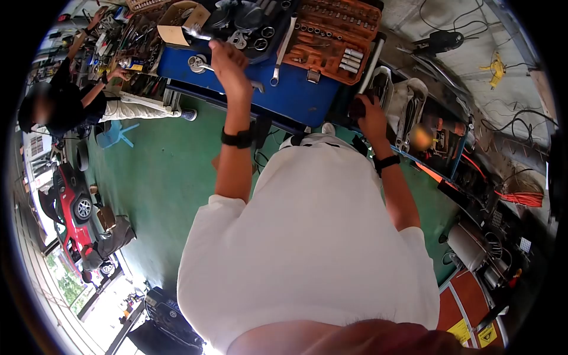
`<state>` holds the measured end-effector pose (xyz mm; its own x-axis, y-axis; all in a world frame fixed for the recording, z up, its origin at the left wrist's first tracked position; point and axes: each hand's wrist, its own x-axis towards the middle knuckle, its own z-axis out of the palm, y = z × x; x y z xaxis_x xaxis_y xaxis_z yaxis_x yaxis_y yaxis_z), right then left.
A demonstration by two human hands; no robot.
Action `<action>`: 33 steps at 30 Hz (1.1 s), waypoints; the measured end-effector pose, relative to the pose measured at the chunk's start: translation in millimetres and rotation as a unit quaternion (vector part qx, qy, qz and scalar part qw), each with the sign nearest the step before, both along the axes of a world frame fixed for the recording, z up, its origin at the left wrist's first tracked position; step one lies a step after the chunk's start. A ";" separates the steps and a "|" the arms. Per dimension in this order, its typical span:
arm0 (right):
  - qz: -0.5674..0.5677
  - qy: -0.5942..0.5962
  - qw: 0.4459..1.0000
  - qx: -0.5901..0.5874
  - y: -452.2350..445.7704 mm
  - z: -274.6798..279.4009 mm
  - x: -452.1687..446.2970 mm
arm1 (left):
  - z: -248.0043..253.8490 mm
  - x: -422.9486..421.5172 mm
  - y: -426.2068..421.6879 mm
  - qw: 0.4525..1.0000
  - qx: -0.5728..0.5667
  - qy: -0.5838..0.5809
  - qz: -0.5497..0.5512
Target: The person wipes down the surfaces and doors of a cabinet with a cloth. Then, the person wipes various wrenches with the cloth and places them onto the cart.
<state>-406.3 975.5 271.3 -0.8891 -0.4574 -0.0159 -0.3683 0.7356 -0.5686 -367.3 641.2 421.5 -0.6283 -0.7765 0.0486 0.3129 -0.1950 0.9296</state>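
My left hand [229, 64] is raised over the blue bench top [296, 105], its fingers closed on a shiny metal tool [200, 33]. Motion blurs that tool, so its exact kind is unclear. Below this hand, a ratchet-like tool with a round head [197, 63] lies on the bench. At the bench's right end, my right hand [373, 115] is closed around a dark, rounded object [357, 108], which I cannot make out. Between the hands lie a long combination wrench [284, 50] and an open orange socket case [331, 38].
An open cardboard box [182, 22] stands at the back left. To my right, a tray of wrenches [409, 109] adjoins a blue-edged cart [458, 151]. A person in dark clothing [65, 109] works at the tool-covered bench to the left, near a blue stool [116, 135].
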 end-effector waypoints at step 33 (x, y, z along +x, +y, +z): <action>0.329 0.239 0.907 -0.107 -95.6 222.9 37.2 | 75.2 72.0 71.8 0.914 0.258 0.091 -0.300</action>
